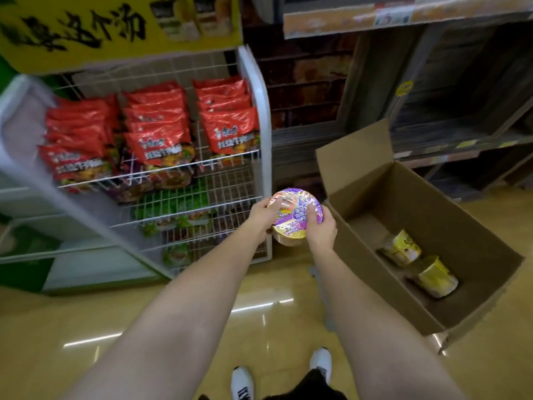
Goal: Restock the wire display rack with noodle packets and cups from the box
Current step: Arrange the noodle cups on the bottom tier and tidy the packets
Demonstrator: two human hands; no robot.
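Observation:
A noodle cup with a purple lid [294, 210] is held in the air between the wire rack [253, 116] and the cardboard box [383, 272]. My left hand [264, 216] grips its left side and my right hand [320, 229] grips its right side, fingers curled over the lid. The rack's top shelf holds rows of red noodle packets [157, 131]; lower shelves show green packets [173, 209]. Two yellow noodle cups [418, 264] lie on their sides in the open box.
The box stands on the glossy floor at the right, its flap [353, 154] raised toward dark store shelving [461, 111]. A yellow sign [86, 27] tops the rack. My white shoes [242, 382] show at the bottom edge.

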